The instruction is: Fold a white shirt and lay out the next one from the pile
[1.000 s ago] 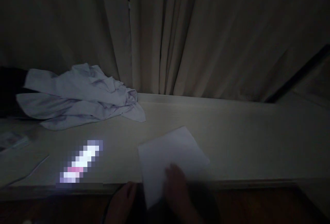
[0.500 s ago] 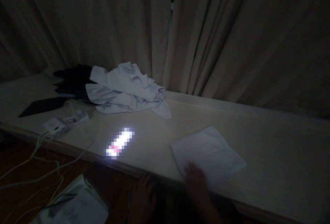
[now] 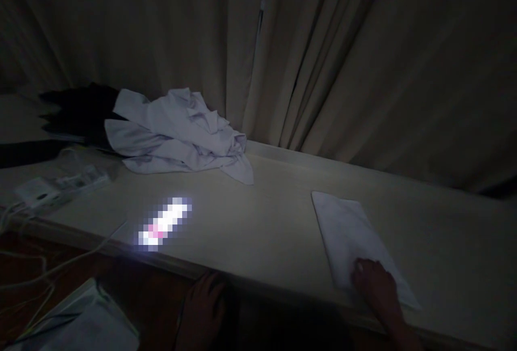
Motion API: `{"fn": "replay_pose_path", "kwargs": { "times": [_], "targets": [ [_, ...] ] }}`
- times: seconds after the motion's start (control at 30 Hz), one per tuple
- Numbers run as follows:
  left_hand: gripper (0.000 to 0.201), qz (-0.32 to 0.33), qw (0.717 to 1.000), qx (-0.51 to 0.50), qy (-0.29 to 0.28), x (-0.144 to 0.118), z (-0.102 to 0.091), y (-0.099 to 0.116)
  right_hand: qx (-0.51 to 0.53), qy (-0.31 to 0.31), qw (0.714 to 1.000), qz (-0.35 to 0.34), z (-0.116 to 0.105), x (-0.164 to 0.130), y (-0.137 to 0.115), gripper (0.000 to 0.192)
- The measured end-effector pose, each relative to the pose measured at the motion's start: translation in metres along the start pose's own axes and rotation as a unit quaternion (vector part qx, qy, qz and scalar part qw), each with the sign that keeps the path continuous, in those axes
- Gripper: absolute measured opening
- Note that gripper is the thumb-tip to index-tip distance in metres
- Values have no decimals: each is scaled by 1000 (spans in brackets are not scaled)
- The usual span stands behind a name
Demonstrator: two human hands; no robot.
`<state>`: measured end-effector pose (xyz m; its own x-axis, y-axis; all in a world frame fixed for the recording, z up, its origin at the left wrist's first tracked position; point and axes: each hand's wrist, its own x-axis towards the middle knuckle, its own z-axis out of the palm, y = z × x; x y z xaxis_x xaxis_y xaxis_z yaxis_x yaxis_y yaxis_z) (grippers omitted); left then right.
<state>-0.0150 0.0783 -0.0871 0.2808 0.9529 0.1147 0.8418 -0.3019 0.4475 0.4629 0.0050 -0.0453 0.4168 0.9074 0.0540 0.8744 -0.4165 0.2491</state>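
Observation:
A folded white cloth [image 3: 347, 232] lies flat on the right part of the pale ledge. My right hand [image 3: 375, 286] is on its near part, fingers curled in and closed on the fabric; the fingertips are partly hidden. Below the front edge of the ledge, my left hand [image 3: 204, 302] rests low on something dark, its fingers loosely stretched and holding nothing. A crumpled white cloth pile [image 3: 177, 130] sits farther back on the left, beyond reach of both hands.
Dark fabric [image 3: 84, 114] adjoins the white pile. A bright, pixelated phone-like screen [image 3: 167, 222] lies near the front edge of the ledge [image 3: 266, 222]. At left are a white adapter [image 3: 38, 192] and cables. Curtains [image 3: 161, 28] hang behind; a pale bag-like item [image 3: 89, 318] is lower left.
The folded cloth has moved right and turned, with my right hand moving right along with it. My left hand stays low by the edge. The view has shifted somewhat to the right.

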Motion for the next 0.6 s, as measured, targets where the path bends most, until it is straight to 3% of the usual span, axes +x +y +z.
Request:
{"fn": "replay_pose_path", "kwargs": {
  "times": [0.13, 0.23, 0.33, 0.47, 0.6],
  "targets": [
    [39, 6, 1000, 9, -5, 1, -1, 2, 56, 47, 997, -1, 10, 6, -37, 48],
    [38, 3, 1000, 25, -9, -1, -4, 3, 93, 42, 995, 17, 24, 5, -44, 52],
    [38, -2, 999, 44, -11, -2, -7, 4, 115, 39, 992, 18, 33, 2, -36, 56],
    [40, -2, 998, 58, -10, -1, -6, 3, 123, 25, 990, 69, 41, 1, -18, 64],
    [42, 1, 998, 62, -8, 1, -2, 4, 115, 18, 987, 114, 53, 2, 20, 69]
  ]
}}
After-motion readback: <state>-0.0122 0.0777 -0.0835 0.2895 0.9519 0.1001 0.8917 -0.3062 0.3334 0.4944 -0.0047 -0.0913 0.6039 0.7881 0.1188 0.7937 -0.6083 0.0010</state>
